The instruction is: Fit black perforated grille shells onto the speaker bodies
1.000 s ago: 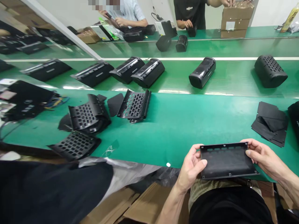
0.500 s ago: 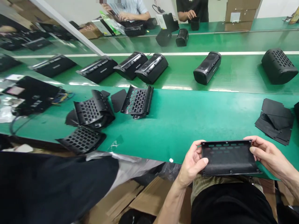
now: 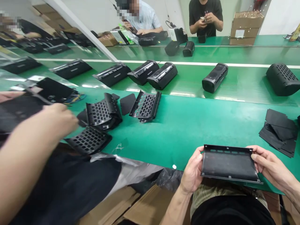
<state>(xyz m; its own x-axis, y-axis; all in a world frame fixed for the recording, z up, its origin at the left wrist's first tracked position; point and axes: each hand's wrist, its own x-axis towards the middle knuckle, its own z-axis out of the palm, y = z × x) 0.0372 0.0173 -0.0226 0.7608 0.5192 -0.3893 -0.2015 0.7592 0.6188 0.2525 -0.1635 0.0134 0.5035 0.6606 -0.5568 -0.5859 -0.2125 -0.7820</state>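
A shallow, curved black panel (image 3: 228, 165) sits at four o'clock from the middle of the view, its hollow, smooth, dark face upward, with rounded slots along the far rim and small tabs on both long edges. Taking the panel as centre, thin matte black sheets (image 3: 282, 134) with angular corners overlap at two o'clock, and curved black grilles (image 3: 100, 112), pierced by rows of rounded holes, gather toward ten. A glossy-topped black housing (image 3: 215, 78) lies at twelve, on the green strip beyond the counter (image 3: 199, 122). The counter's near edge passes beneath the panel, and a broad, smooth green stretch reaches from the panel to the grilles. The left hand (image 3: 193, 170) is closed around the panel's nine o'clock end; the right hand (image 3: 269, 164) pinches the opposite end near its far corner, thumb over the rim. A co-worker's blurred hand (image 3: 56, 120) is well apart, just beside the grilles.
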